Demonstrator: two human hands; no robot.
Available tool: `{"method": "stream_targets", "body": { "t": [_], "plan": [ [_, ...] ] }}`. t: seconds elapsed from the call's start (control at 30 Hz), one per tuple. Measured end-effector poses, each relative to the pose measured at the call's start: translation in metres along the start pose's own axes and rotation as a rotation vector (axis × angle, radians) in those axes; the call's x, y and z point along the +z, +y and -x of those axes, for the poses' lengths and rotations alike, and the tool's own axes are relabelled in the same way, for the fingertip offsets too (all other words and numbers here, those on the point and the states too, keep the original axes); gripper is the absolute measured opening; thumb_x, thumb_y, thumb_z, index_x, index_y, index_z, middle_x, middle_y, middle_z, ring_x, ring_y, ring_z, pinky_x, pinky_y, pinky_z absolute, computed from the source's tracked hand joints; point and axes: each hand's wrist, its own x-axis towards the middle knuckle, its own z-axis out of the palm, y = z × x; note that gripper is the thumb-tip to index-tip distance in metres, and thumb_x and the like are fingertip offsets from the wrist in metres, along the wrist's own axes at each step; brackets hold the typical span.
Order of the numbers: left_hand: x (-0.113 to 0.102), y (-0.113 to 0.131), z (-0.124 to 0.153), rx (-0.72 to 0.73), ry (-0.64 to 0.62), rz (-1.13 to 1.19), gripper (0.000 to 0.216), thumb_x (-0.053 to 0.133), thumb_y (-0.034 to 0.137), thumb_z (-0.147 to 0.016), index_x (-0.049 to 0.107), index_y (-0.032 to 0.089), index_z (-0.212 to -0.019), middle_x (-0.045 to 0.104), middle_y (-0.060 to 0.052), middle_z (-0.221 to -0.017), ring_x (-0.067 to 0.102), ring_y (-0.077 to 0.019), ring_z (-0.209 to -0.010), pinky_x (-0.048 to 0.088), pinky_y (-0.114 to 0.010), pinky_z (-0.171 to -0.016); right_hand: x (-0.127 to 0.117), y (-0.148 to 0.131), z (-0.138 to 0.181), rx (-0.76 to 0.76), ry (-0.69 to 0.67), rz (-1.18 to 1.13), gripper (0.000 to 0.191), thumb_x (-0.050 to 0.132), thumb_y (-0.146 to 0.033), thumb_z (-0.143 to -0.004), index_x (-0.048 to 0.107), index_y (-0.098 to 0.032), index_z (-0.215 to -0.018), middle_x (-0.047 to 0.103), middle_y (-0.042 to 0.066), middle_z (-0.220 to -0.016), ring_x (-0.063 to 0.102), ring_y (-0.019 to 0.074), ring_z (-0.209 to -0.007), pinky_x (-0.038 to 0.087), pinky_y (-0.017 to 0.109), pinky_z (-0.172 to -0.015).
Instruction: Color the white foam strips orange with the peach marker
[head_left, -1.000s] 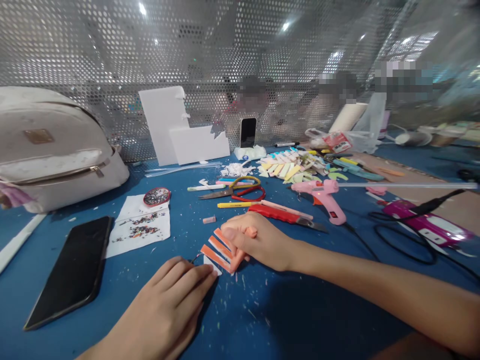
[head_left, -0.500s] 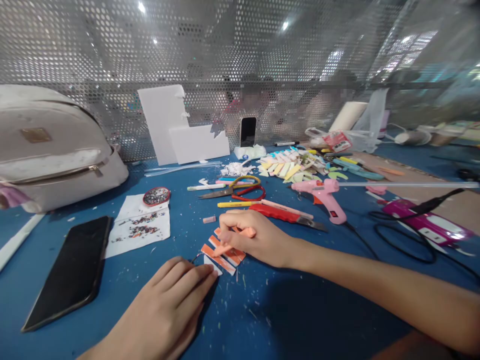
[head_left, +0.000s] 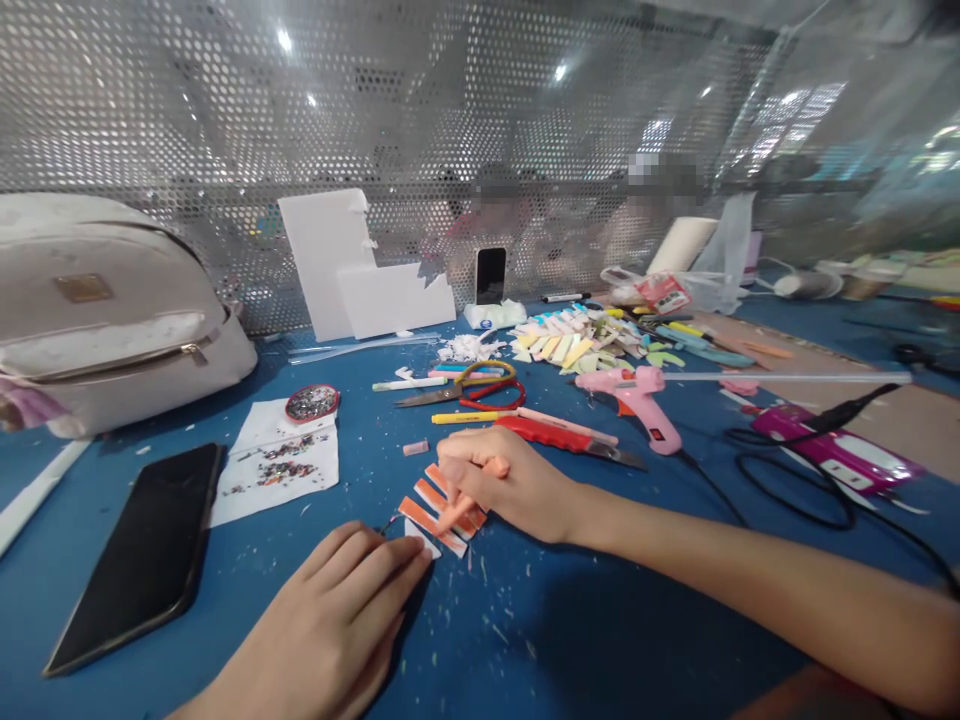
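Observation:
My right hand (head_left: 510,482) is closed round an orange marker (head_left: 463,500), its tip resting on a small white piece with orange stripes (head_left: 439,508) on the blue table (head_left: 525,640). My left hand (head_left: 330,625) lies flat, fingers stretched out, with the fingertips pressing on the near corner of that striped piece. A thin wire pokes out beside the piece.
A black phone (head_left: 142,555) lies at the left, beside a paper with glitter (head_left: 276,462) and a grey bag (head_left: 105,310). Behind my right hand lie a red cutter (head_left: 559,437), scissors (head_left: 465,388), a pink glue gun (head_left: 637,393), foam scraps (head_left: 577,340) and cables (head_left: 795,480).
My right hand has turned the orange marker so its tip now rests on the striped piece. The left hand stays put; the view has tilted slightly.

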Motion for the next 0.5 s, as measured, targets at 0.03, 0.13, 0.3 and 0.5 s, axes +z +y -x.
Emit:
{"method": "stream_targets", "body": {
  "t": [0.03,0.13,0.3,0.5],
  "plan": [
    [0.0,-0.0002,-0.0002,0.0,0.002,-0.002,0.042,0.04,0.008,-0.094,0.057,0.012,-0.133,0.063,-0.006,-0.123,0.051,-0.02,-0.102,0.045,-0.031,-0.094,-0.0002,0.0003,-0.0003,-0.011,0.016,0.024,0.051,0.039,-0.053,-0.101,0.042,-0.018,-0.063,0.045,-0.003,-0.062,0.045,0.012,-0.06,0.03,0.026,-0.059],
    [0.0005,-0.0008,-0.0009,-0.003,0.0,-0.003,0.042,0.04,0.007,-0.094,0.057,0.012,-0.133,0.063,-0.006,-0.123,0.051,-0.02,-0.102,0.045,-0.03,-0.093,-0.0001,0.0016,-0.0011,-0.014,0.007,0.058,0.046,0.046,-0.051,-0.099,0.042,-0.019,-0.066,0.046,-0.003,-0.065,0.044,0.0121,-0.063,0.029,0.026,-0.059],
    [0.0006,-0.001,-0.0016,0.0,-0.019,-0.01,0.044,0.041,0.008,-0.093,0.055,0.011,-0.134,0.063,-0.008,-0.123,0.053,-0.0203,-0.102,0.047,-0.031,-0.092,0.0007,0.0019,-0.0016,-0.003,-0.004,0.004,0.053,0.037,-0.052,-0.102,0.033,-0.019,-0.061,0.036,-0.004,-0.059,0.036,0.0106,-0.055,0.03,0.025,-0.057],
    [-0.0034,0.0001,-0.0036,-0.011,-0.022,0.0,0.044,0.041,0.007,-0.092,0.055,0.012,-0.134,0.063,-0.007,-0.123,0.052,-0.0207,-0.101,0.047,-0.031,-0.091,0.0004,0.0002,-0.0015,0.044,-0.02,0.012,0.053,0.038,-0.056,-0.101,0.036,-0.019,-0.062,0.046,-0.003,-0.058,0.043,0.0115,-0.057,0.028,0.026,-0.056]
  ]
}}
